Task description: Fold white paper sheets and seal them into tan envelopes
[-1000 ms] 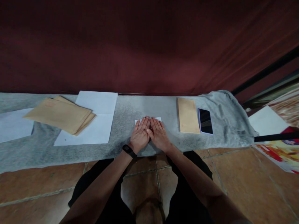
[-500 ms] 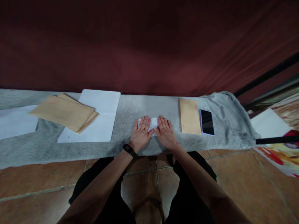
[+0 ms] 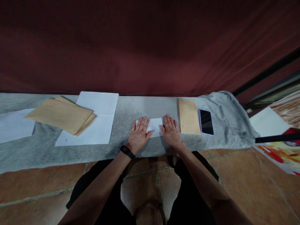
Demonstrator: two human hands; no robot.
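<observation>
A small folded sheet of white paper (image 3: 155, 126) lies on the grey cloth in front of me. My left hand (image 3: 138, 133) rests flat over its left end, fingers stretched out, with a black band on the wrist. At the paper's right edge my right hand (image 3: 171, 130) lies palm down, its fingers extended and the thumb reaching toward the sheet. Neither hand grips anything. The part of the paper beneath my left hand is hidden.
To the right are a brown envelope (image 3: 188, 117) and a phone (image 3: 206, 122). Several brown envelopes (image 3: 62, 114) overlap large white sheets (image 3: 98, 126) on the left, beside another white sheet (image 3: 16, 125). A dark red surface (image 3: 140, 62) rises behind the grey cloth (image 3: 126, 109).
My hands have moved apart along the folded paper, the right hand sliding rightward to its edge and the left slightly leftward. More of the paper shows between them.
</observation>
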